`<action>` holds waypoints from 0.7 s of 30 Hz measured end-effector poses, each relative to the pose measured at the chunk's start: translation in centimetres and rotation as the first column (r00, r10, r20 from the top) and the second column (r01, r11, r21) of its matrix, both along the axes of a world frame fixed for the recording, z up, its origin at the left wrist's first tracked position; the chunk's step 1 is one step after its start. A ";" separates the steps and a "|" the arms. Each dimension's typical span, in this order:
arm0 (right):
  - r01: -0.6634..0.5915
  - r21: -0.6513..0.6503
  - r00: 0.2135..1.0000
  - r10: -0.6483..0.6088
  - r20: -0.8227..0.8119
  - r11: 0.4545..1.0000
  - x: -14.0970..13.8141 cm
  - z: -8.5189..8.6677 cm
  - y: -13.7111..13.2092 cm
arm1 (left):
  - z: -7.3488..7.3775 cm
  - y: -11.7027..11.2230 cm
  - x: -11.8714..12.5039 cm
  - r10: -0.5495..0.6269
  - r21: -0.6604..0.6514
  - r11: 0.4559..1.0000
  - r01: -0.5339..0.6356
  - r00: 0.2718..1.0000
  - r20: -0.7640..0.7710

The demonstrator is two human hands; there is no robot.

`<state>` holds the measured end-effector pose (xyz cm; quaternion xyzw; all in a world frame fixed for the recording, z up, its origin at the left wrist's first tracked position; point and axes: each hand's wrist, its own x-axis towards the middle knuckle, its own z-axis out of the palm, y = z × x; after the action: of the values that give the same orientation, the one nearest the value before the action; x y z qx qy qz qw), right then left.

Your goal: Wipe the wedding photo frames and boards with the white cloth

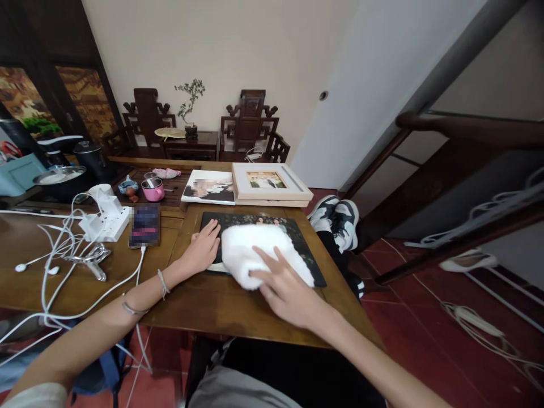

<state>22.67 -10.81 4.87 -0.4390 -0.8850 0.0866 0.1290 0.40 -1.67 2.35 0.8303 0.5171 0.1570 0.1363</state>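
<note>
A dark photo panel (306,247) with small figures near its far edge lies flat on the wooden table. Folded on top of it is a fluffy white cloth (259,243), covering much of the picture. My right hand (284,289) rests on the cloth's near side with fingers spread; the thumb side is partly blurred. At the panel's left edge, my left hand (204,247) lies with fingers stretched out, touching the panel and gripping nothing.
Beyond the panel are a boxed framed photo (272,192) and a photo book (208,195). To the left lie a phone (144,225), a power strip (110,221), tangled white cables and a pink cup (153,190). A person's sneakers (342,221) show past the right edge.
</note>
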 end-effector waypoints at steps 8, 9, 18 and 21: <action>0.159 0.082 0.975 -0.143 -0.171 0.984 7.4 -2.7 -0.6 | -0.8 0.4 -0.2 -0.009 0.025 1.000 0.008 0.999 0.034; 0.211 0.075 0.969 -0.198 -0.147 0.975 7.7 -2.7 0.7 | -0.9 0.4 -0.2 -0.011 0.026 1.000 0.010 0.999 0.048; 0.237 -0.012 0.972 -0.236 0.012 0.972 -1.9 0.3 10.0 | 0.0 0.7 -0.5 -0.014 0.193 0.969 -0.154 0.746 0.665; 0.042 -0.006 0.999 -0.041 0.004 0.999 -5.0 0.6 7.5 | 0.2 1.0 -0.8 0.102 0.041 0.967 -0.251 0.530 0.842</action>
<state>17.66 -3.26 5.47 -0.4578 -0.8757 0.0857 0.1277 -0.36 -0.67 2.58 0.6073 0.4577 0.5847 0.2825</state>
